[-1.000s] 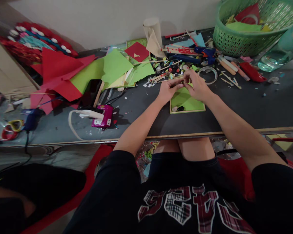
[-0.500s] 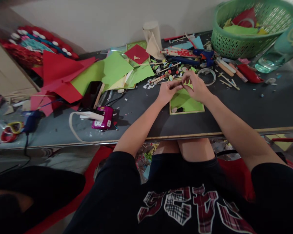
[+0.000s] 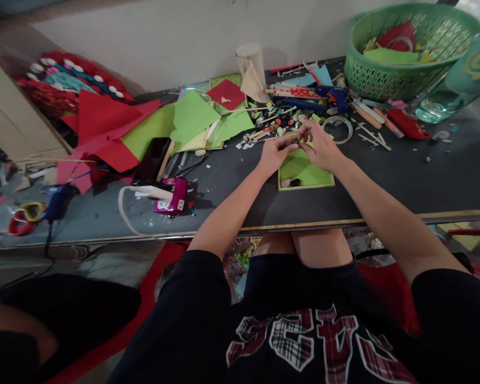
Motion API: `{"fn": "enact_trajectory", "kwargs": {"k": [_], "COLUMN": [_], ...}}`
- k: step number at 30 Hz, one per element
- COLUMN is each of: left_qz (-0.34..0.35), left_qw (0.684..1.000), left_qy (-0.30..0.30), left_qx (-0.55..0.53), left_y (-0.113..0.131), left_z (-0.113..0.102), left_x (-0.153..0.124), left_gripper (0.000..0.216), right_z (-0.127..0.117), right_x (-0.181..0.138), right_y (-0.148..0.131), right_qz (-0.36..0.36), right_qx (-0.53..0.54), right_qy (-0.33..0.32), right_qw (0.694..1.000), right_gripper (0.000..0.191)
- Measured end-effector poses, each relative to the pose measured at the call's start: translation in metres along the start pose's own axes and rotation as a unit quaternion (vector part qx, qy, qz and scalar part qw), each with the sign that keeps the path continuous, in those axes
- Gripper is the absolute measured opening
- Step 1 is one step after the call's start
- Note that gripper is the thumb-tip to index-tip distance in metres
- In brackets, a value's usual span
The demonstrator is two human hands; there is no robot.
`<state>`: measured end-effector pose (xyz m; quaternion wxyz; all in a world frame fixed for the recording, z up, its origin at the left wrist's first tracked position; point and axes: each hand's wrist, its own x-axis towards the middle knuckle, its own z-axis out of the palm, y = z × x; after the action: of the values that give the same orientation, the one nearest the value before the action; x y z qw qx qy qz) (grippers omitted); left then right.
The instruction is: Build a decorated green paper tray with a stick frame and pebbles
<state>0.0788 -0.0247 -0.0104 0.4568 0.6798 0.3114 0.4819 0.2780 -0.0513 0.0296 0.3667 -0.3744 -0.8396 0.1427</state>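
Observation:
My left hand (image 3: 275, 152) and my right hand (image 3: 320, 144) meet over a small green card with a wooden frame (image 3: 306, 173) on the dark table (image 3: 404, 176). Both hands have their fingers pinched together on a tiny piece between them, too small to name. A couple of small dark and pale bits (image 3: 291, 182) lie on the card's near left corner. Behind the hands lies a scatter of small sticks and coloured bits (image 3: 274, 125).
Green and red paper sheets (image 3: 192, 114) cover the table's left. A pink glue gun (image 3: 172, 194) with a cord lies near the front edge. A tape ring (image 3: 337, 128), a green basket (image 3: 408, 48) and a teal bottle (image 3: 456, 80) stand at the right. Another person's leg (image 3: 44, 320) is at lower left.
The view has tilted slightly, so everything sits a little lower in the frame. Both hands stay pinched together over the green card, with only small finger movement.

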Motion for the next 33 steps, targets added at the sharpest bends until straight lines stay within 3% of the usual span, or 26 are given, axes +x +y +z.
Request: {"fn": "enact_trajectory", "kwargs": {"k": [10,17,28,33], "left_qz": [0.009,0.006,-0.004,0.006], "left_qw": [1.0,1.0,1.0,1.0], "left_qy": [0.011,0.005,0.014,0.011], "left_qx": [-0.009,-0.004,-0.014,-0.013], "left_y": [-0.003,-0.006,0.009,0.013], "left_z": [0.002,0.001,0.002,0.001], "left_x": [0.003,0.002,0.001,-0.001], "left_gripper": [0.068,0.059,0.066,0.066], "right_z": [0.004,0.003,-0.005,-0.007], "right_x": [0.0,0.0,0.001,0.002], "right_y": [0.006,0.004,-0.008,-0.01], "right_qz": [-0.035,-0.015,-0.006,0.013], "right_qx": [0.01,0.001,-0.012,-0.007], "right_qy": [0.022,0.008,0.017,0.056], "right_qw": [0.999,1.0,1.0,0.998], "right_gripper": [0.039,0.041,0.042,0.041]}}
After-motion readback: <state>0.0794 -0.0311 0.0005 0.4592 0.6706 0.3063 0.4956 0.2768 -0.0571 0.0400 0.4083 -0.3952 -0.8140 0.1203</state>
